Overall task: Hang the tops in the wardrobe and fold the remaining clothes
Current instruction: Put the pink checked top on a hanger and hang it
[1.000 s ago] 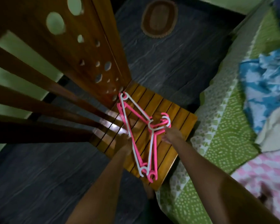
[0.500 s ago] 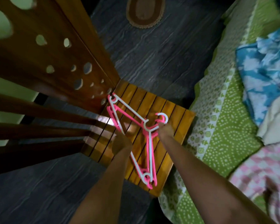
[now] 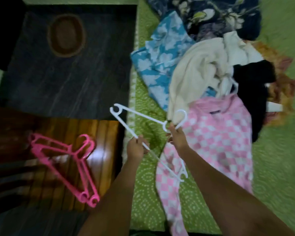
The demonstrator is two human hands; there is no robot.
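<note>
I can read no text anywhere; the small dark label on the pink-and-white checked shirt is too blurred.

One white hanger — two pink hangers (stacked)

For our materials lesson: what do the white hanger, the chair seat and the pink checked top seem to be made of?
White hanger: probably plastic, thin, smooth, moulded with end loops. Chair seat: varnished wood, slatted and brown, with a bright glare. Pink checked top: soft fabric, matte and creased; the fibre cannot be told.
</note>
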